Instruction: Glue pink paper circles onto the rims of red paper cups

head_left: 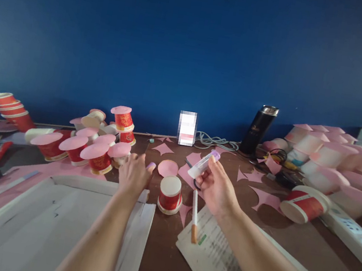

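My right hand (219, 185) is closed around a small translucent tube with a purple end (201, 165), which looks like a glue bottle. It is held above the table, tilted. My left hand (135, 174) has its fingers curled at a small pale purple piece (151, 166), perhaps a cap. Between my hands a red paper cup (170, 195) stands upside down, its white base up. Just behind it lies a round pink paper disc (168, 168). A brush with a white handle and tan end (194, 220) lies below my right hand.
Red cups topped with pink discs (97, 156) stand at left, near stacked cups (11, 111). More pink-topped cups (328, 159) crowd the right, beside a tipped cup (305, 204) and a power strip (353, 236). A black flask (257, 131), pink scraps (163, 148) and a printed sheet (216, 262) are around.
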A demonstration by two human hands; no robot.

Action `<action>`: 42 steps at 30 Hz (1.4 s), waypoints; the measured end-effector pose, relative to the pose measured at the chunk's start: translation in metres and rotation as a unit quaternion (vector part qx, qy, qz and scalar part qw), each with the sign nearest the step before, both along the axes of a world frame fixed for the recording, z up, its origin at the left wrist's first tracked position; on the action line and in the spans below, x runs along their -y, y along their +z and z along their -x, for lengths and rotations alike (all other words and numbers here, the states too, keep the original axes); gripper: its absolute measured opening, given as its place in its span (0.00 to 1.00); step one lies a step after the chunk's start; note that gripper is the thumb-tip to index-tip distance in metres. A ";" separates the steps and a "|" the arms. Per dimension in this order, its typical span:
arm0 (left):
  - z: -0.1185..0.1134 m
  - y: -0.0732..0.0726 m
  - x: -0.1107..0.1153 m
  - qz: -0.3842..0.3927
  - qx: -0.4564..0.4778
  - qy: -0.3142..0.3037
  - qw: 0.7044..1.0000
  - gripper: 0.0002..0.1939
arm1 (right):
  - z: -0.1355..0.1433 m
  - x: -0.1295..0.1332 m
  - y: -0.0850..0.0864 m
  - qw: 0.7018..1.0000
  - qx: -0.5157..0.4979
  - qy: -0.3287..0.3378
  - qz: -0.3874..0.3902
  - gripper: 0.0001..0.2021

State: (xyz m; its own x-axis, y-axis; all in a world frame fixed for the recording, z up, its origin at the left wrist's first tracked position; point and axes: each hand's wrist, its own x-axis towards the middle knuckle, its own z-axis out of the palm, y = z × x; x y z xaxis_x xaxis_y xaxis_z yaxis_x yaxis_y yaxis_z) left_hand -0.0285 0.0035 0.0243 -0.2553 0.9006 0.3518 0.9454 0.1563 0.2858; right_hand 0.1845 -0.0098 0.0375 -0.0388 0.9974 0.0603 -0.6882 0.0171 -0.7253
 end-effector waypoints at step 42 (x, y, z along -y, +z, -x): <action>-0.019 0.007 0.015 0.277 0.365 -0.405 0.791 0.27 | 0.005 0.024 -0.005 0.880 0.385 -0.136 -0.242 0.13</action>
